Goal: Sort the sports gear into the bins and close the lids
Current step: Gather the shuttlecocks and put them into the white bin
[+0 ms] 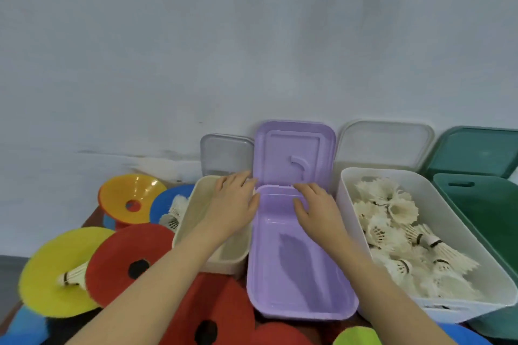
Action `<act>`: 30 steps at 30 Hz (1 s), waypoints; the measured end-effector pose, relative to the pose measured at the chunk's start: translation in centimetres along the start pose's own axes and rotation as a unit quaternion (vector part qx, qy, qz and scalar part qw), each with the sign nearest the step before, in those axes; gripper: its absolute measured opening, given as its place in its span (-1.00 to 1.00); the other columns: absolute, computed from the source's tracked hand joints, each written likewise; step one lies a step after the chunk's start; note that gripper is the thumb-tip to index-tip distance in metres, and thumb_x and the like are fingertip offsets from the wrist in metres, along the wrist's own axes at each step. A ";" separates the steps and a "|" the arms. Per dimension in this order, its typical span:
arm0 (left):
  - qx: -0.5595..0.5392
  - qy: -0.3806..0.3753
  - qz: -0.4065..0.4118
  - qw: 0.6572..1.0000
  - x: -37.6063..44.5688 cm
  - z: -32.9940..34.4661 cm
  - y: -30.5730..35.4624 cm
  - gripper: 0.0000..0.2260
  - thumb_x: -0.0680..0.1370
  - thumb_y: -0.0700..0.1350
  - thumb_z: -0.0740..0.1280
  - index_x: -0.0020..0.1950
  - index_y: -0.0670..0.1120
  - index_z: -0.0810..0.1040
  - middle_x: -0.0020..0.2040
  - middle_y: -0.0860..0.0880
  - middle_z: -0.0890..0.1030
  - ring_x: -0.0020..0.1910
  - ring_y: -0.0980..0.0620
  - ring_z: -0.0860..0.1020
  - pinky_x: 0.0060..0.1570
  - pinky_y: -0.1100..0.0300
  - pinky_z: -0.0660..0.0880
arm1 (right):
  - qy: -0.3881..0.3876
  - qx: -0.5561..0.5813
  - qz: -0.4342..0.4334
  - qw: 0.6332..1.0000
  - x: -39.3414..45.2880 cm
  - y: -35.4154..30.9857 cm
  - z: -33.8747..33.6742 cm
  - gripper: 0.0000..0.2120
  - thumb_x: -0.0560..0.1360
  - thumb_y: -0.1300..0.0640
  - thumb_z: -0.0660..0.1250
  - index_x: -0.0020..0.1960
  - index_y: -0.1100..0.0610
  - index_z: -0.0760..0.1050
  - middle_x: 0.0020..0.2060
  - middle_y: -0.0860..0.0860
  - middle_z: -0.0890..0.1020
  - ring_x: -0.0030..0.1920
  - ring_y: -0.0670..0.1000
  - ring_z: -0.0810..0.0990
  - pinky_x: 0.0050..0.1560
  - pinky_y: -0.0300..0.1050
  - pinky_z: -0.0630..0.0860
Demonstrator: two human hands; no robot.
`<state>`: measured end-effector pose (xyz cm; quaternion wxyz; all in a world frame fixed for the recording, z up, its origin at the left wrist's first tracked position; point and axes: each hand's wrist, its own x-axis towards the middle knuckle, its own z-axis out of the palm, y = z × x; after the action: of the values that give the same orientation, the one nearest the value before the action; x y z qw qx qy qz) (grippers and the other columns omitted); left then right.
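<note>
Wall (252,50) fills the upper frame, pale blue-white. Below it, four bins in a row w/ lids leaned upright vs. the wall. White bin (347,190) right of centre holds a heap of feather shuttlecocks (398,232); its clear lid (384,145) stands behind. Purple bin (297,274) sits centre, nothing inside, purple lid (294,154) up behind it, lid's lower edge at the bin's far rim. Green bin (487,218) at far right, partly cut by frame edge, green lid (476,148) behind. Cream bin (193,221) left of purple, touching it, w/ small clear lid (224,154) behind. Disc cones lie front-left: red cone (131,260) overlapping yellow cone (53,274), an orange cone (131,196) flipped bowl-up further back, blue cone (168,202) beside it; more red ones at bottom. One shuttlecock (73,276) lies on the yellow cone, two more (175,211) on the blue one by the cream bin. Left hand (235,204) is over the cream bin's far right corner, fingers extended, tips reaching the purple lid's left edge. Right hand (316,210) is over the purple bin's far end, fingers loosely spread, tips at the lid's bottom edge; neither hand curls round anything.
</note>
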<state>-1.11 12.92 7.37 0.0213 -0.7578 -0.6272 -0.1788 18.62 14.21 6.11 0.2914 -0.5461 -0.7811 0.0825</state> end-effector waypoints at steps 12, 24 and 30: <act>-0.015 -0.040 -0.051 0.998 -6.9 -2.3 -20.9 -0.51 0.51 0.10 -0.02 0.34 -0.02 0.44 0.40 0.00 0.37 0.37 -0.01 0.30 0.29 0.09 0.04 | -0.048 0.050 -0.014 0.998 2.8 -16.2 12.9 -0.72 0.48 0.10 0.25 0.14 0.13 0.54 -0.02 0.03 0.60 0.02 0.09 0.55 0.02 0.07 0.48; -0.066 -0.146 -0.042 0.986 -4.9 3.4 -29.9 -0.66 0.60 0.10 0.14 0.35 0.10 0.41 0.37 0.10 0.38 0.36 0.05 0.27 0.25 0.09 0.05 | -0.129 -0.095 -0.005 0.987 9.1 -18.8 21.6 -0.67 0.55 -0.06 0.19 0.29 -0.07 0.43 0.22 -0.15 0.49 0.27 -0.07 0.36 0.19 -0.10 0.05; -0.072 -0.192 -0.029 0.978 -1.8 6.8 -30.6 -0.67 0.54 0.14 0.22 0.28 0.14 0.48 0.32 0.09 0.43 0.32 0.02 0.29 0.24 0.07 0.08 | -0.198 -0.173 -0.015 0.965 12.3 -18.0 24.4 -0.66 0.53 -0.10 0.18 0.30 -0.12 0.41 0.31 -0.18 0.40 0.34 -0.04 0.24 0.31 0.04 -0.03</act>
<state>-28.98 19.48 -5.42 -0.1594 -0.7590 -0.6268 -0.0756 -12.06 22.89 -1.22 0.0334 -0.5490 -0.8337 0.0486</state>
